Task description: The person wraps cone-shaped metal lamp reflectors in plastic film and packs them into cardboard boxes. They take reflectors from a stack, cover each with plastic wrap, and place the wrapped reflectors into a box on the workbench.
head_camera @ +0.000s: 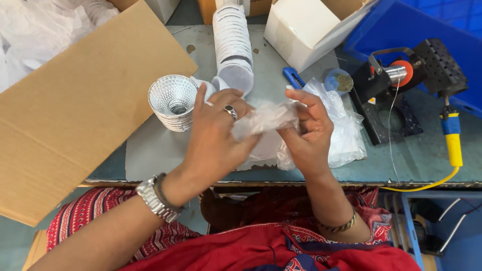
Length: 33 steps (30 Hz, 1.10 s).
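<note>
My left hand [216,133] and my right hand [309,130] meet over the table's front edge. Both pinch a crumpled clear plastic bag [265,118] between their fingers. What the bag holds is hidden by the film and my fingers. A stack of shiny faceted reflector cups [173,100] stands just left of my left hand. More clear plastic bags [344,130] lie under and to the right of my right hand. A long stack of white round discs [232,42] lies on its side behind my hands.
A large cardboard flap [75,105] covers the left. A white box [301,27] and a blue crate [416,25] stand at the back right. A soldering iron stand [396,80], a yellow-handled iron [453,138], a blue cutter [293,78] and a small dish [339,80] lie at the right.
</note>
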Motion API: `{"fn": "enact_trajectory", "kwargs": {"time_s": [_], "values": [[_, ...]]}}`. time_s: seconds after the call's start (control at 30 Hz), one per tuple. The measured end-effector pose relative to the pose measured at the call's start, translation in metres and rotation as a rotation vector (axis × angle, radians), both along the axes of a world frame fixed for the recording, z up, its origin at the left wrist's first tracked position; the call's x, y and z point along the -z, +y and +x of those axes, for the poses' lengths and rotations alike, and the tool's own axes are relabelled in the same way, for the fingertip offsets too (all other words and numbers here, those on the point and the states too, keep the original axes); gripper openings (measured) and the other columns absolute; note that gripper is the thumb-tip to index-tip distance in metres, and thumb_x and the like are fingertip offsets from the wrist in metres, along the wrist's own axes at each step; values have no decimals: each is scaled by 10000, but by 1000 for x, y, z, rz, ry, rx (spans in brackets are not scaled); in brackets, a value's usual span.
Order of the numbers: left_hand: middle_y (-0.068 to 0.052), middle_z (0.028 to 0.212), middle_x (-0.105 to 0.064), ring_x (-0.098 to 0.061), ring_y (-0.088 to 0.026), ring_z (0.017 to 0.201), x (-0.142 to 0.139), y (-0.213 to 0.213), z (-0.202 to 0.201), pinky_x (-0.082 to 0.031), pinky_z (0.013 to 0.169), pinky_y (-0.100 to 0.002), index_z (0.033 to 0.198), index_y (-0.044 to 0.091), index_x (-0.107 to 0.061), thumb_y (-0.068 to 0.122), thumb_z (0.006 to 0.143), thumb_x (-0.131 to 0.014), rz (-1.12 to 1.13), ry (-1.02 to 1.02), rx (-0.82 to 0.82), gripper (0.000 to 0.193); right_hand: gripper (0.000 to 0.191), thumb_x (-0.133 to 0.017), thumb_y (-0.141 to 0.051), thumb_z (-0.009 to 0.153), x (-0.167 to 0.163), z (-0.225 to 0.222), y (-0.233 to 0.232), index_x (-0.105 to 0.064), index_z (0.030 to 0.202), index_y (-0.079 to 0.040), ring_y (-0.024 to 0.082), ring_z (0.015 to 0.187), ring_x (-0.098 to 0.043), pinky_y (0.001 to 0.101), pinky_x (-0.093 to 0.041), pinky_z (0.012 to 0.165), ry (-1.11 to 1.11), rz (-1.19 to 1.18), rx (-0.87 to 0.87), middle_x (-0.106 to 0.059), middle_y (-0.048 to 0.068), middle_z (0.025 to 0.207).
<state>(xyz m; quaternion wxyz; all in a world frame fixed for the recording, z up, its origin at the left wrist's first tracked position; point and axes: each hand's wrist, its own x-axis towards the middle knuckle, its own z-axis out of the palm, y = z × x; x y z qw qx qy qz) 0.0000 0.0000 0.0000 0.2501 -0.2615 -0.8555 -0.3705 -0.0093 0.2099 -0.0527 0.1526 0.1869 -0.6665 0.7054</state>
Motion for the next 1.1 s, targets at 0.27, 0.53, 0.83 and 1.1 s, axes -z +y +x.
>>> {"fn": "enact_trajectory", "kwargs": {"time_s": [0.27,0.53,0.83,1.1], "values": [[-73,933,-610,-623,-270,812,-5,-7,7,-500,682,-403,918,100,-676,7,766,-751,-32,167,139,193,741,-828,-134,824,-22,13,10,-454,1463,-123,296,1508,-313,439,-250,1279,470,420,46,-352,143,1607],[-41,926,-567,-615,-239,846,3,-2,17,-501,702,-401,923,120,-660,82,776,-732,-190,303,215,168,396,-799,-48,669,-17,26,9,-679,1022,-183,364,1430,-419,470,-346,1186,667,857,418,-555,73,1365],[-103,1131,-638,-640,-241,819,7,1,24,-527,729,-356,1084,69,-603,157,865,-695,129,-121,411,253,249,-813,-12,690,6,30,21,-697,858,-156,241,887,-585,375,-467,786,833,681,509,-662,-2,967],[-96,993,-707,-654,-205,677,11,11,16,-533,638,-319,1146,79,-749,226,861,-778,268,-524,274,322,249,-862,-16,732,13,33,18,-696,846,-162,227,930,-609,331,-462,696,809,668,442,-638,56,1165]]}}
